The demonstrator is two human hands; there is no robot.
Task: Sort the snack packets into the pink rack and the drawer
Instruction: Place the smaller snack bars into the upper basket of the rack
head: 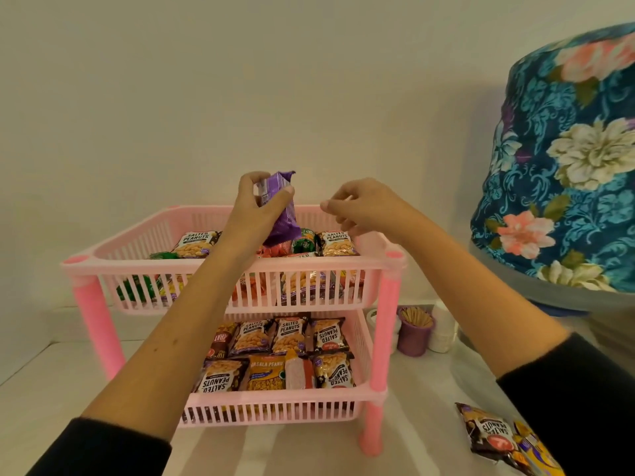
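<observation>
The left hand (256,207) had its thumb and fingers clamped around the upper part of a crinkly purple foil snack packet (281,207), which it held upright above the back of the top basket of the pink slatted plastic two-tier rack (220,293). The right hand (364,207) hovered just beside it, fingers loosely curled with thumb and forefinger nearly together, holding nothing that could be seen.

The packet's lower end hung close over the salted-peanut packets (335,242) and green and orange wrappers already heaped in that basket. The likeliest trouble was crowding: dropped on the pile, the slick foil could slide off toward the rim or tip out. A pinch so high on the packet also left its bottom free to swing and snag.

On the white tabletop (422,424) near the right sleeve, more packets (491,438) lay unsorted. No drawer was in view.
</observation>
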